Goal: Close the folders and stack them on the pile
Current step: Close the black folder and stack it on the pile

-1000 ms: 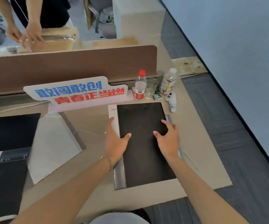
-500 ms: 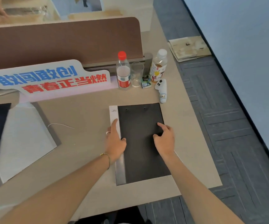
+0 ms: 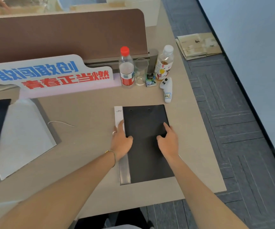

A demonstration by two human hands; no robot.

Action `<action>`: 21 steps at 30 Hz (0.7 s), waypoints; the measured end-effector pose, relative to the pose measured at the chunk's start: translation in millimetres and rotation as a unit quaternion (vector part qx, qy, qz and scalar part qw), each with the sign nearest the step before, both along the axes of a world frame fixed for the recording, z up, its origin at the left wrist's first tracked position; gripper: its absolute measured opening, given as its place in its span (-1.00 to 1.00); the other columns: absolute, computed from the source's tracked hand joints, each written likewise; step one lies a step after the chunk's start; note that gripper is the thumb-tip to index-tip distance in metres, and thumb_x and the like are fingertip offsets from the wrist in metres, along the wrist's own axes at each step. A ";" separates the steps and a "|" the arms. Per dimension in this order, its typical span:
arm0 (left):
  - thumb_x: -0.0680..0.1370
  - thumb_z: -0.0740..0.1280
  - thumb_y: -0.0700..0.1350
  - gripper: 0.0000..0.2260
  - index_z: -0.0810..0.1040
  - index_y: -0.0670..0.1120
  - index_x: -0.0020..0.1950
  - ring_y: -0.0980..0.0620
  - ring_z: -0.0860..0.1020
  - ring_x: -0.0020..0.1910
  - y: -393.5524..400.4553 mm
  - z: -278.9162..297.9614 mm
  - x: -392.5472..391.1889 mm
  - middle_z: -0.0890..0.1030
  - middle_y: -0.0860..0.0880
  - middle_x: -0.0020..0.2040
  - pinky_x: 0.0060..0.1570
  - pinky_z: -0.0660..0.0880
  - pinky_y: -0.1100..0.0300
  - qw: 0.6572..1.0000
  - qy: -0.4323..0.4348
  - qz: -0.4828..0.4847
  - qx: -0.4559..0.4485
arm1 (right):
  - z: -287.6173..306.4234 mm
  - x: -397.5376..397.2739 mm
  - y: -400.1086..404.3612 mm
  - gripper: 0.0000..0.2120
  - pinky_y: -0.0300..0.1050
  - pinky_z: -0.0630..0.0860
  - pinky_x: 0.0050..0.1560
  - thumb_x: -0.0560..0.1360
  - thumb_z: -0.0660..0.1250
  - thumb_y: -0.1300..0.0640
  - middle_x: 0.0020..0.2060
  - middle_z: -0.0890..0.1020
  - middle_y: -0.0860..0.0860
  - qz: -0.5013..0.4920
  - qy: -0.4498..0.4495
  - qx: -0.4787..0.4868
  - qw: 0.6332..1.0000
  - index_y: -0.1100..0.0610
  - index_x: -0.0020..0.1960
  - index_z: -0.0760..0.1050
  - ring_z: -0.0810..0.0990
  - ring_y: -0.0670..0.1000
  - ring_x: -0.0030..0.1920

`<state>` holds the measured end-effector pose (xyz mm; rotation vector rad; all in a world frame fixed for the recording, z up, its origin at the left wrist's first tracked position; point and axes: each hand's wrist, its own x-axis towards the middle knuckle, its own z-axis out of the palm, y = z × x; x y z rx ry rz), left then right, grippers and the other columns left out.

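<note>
A closed black folder with a grey and white spine lies flat on the beige table, right of centre. My left hand rests on its spine edge, thumb on the cover and fingers spread. My right hand lies on the cover near the right edge, index finger stretched forward. Neither hand lifts it. At the far left lies an open folder with a white sheet showing and a dark cover beside it, partly cut off by the frame.
Behind the folder stand a red-capped bottle, a glass, a tea bottle, a small box and a white controller. A lettered sign leans on the brown divider. The table's edge runs close on the right.
My left hand has slid from the cover to the spine edge and my right hand has drawn back a little. The view has tilted down and rightwards; the folder stays flat.
</note>
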<state>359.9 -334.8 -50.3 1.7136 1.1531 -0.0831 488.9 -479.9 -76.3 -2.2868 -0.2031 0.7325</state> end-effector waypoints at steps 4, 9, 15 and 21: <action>0.59 0.23 -0.18 -0.31 0.03 0.11 0.66 -0.14 0.44 0.27 3.9 2.5 2.3 0.20 -0.10 0.57 0.16 0.38 0.16 0.999 0.029 -0.016 0.021 | 1.5 0.9 -4.7 -0.33 0.13 0.41 0.42 0.50 0.33 0.20 0.50 0.34 0.02 0.030 -0.022 -0.018 0.999 -0.04 0.56 0.24 0.44 0.15 0.39; 0.58 0.22 -0.20 -0.38 0.15 0.05 0.63 -0.16 0.49 0.25 14.3 21.7 -4.2 0.34 -0.03 0.49 0.24 0.49 -0.06 0.993 0.026 -0.040 0.109 | 23.1 -10.1 9.8 -0.44 0.07 0.27 0.53 0.56 0.34 0.19 0.58 0.24 0.01 0.121 -0.113 -0.034 0.986 -0.04 0.52 0.31 0.18 0.09 0.57; 0.57 0.21 -0.26 -0.43 0.26 0.07 0.56 -0.13 0.44 0.36 37.8 47.6 -44.4 0.34 0.00 0.50 0.32 0.43 0.01 0.982 -0.034 -0.044 0.178 | 64.9 -39.7 64.2 -0.46 0.06 0.26 0.53 0.54 0.37 0.19 0.54 0.33 0.01 0.189 -0.205 0.017 0.960 -0.03 0.49 0.36 0.23 0.08 0.56; 0.59 0.19 -0.25 -0.44 0.24 0.10 0.57 -0.08 0.44 0.36 74.8 67.6 -110.4 0.34 0.02 0.52 0.32 0.42 0.06 0.977 -0.060 0.040 0.201 | 96.0 -88.9 125.1 -0.43 0.06 0.24 0.54 0.54 0.34 0.22 0.53 0.31 0.00 0.260 -0.217 0.073 0.938 -0.03 0.51 0.32 0.22 0.05 0.55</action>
